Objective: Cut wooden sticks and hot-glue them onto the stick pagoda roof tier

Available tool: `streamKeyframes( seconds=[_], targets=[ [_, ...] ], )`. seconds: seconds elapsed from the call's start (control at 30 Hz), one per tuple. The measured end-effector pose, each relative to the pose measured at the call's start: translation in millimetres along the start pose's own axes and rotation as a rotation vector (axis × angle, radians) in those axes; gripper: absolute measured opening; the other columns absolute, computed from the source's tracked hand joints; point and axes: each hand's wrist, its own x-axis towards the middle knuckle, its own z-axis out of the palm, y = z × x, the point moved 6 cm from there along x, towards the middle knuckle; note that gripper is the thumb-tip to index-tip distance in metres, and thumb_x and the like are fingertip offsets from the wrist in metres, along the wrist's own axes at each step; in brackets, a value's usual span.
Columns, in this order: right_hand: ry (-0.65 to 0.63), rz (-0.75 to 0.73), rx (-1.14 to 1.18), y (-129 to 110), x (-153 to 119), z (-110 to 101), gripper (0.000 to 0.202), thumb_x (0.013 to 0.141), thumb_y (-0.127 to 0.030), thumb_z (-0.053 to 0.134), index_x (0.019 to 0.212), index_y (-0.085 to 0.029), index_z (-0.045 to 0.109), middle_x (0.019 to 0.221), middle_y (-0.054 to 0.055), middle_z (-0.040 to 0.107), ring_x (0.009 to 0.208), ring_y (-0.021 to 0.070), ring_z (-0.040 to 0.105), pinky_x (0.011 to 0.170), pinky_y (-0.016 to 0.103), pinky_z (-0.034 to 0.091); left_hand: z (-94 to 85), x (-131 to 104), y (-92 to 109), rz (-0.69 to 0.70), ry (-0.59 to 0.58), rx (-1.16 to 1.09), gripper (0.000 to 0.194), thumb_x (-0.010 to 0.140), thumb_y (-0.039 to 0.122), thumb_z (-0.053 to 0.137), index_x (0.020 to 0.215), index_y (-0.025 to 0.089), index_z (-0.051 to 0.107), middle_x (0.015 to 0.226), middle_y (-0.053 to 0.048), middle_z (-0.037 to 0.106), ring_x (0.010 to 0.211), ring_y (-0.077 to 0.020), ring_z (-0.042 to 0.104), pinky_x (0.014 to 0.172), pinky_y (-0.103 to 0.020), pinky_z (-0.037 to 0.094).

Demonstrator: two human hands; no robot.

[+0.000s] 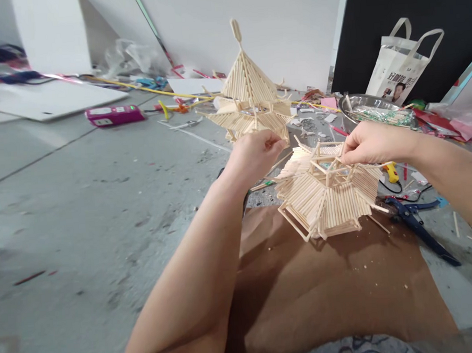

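Stick roof (337, 205) beneath the right grip (360, 143)

On the white bag (397, 65) there is dark Chinese print, which seems to read "好咖啡"; its smaller text is not readable.

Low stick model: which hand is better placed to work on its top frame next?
Right, most likely: the right hand has its fingertips at the top frame of the low stick model. The left hand is off to the side, in front of the taller stick tower.
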Motion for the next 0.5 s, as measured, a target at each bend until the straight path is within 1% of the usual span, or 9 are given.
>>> streamKeyframes(
  seconds=[0.1, 0.2, 0.3, 0.37, 0.43, 0.5],
  targets=[
    [0.028, -0.025, 0.037, 3.0, 2.0, -4.1, 0.020, 0.065, -0.021, 0.065, 0.046, -0.018, 0.058, 0.040, -0.003, 0.040, 0.039, 0.0055, 0.034, 0.039, 0.025, 0.024, -0.7, -3.4, 5.3, 0.024, -0.007, -0.067, 0.021, 0.076, 0.031, 0.050, 0.077, 0.016, 0.064, 0.071, -0.003, 0.062, 0.065, -0.0149, 0.054, 0.062, -0.026, 0.040],
    [0.100, -0.067, 0.153, 7.6, 10.6, -11.0, 0.018, 0.065, -0.022, 0.065, 0.048, -0.018, 0.060, 0.040, -0.003, 0.042, 0.039, 0.0059, 0.037, 0.039, 0.024, 0.026, 4.5, -4.3, 12.4, 0.059, -0.046, -0.174, 0.022, 0.076, 0.032, 0.049, 0.076, 0.015, 0.063, 0.062, -0.002, 0.058, 0.058, -0.0121, 0.051, 0.056, -0.025, 0.037],
    [0.162, -0.081, 0.204, 8.0, 22.4, -14.6, 0.017, 0.065, -0.019, 0.065, 0.049, -0.016, 0.060, 0.042, -0.002, 0.045, 0.040, 0.0060, 0.037, 0.040, 0.024, 0.027, 12.7, -1.9, 21.2, 0.084, -0.132, -0.313, 0.025, 0.076, 0.033, 0.048, 0.082, 0.015, 0.064, 0.070, -0.004, 0.063, 0.060, -0.0114, 0.052, 0.055, -0.025, 0.038],
    [0.180, -0.079, 0.189, 4.3, 28.9, -14.1, 0.016, 0.064, -0.019, 0.065, 0.049, -0.015, 0.060, 0.042, -0.003, 0.042, 0.040, 0.0060, 0.036, 0.041, 0.025, 0.027, 16.2, -0.2, 27.6, 0.098, -0.201, -0.358, 0.027, 0.076, 0.032, 0.047, 0.088, 0.015, 0.065, 0.079, -0.005, 0.066, 0.064, -0.0115, 0.054, 0.058, -0.025, 0.041],
    [0.169, -0.059, 0.164, -0.3, 32.7, -11.5, 0.015, 0.063, -0.017, 0.064, 0.049, -0.015, 0.060, 0.042, -0.003, 0.040, 0.041, 0.0063, 0.035, 0.042, 0.026, 0.027, 16.7, 0.3, 32.9, 0.111, -0.253, -0.347, 0.029, 0.075, 0.030, 0.047, 0.092, 0.016, 0.065, 0.084, -0.005, 0.067, 0.069, -0.0121, 0.056, 0.063, -0.025, 0.043],
    [0.131, -0.024, 0.139, -3.9, 33.8, -7.8, 0.015, 0.061, -0.015, 0.064, 0.047, -0.015, 0.059, 0.042, -0.004, 0.039, 0.043, 0.0066, 0.035, 0.043, 0.026, 0.028, 15.9, -0.6, 36.6, 0.129, -0.283, -0.301, 0.030, 0.075, 0.029, 0.047, 0.094, 0.016, 0.066, 0.086, -0.005, 0.068, 0.073, -0.0130, 0.058, 0.067, -0.026, 0.043]
  ],
)
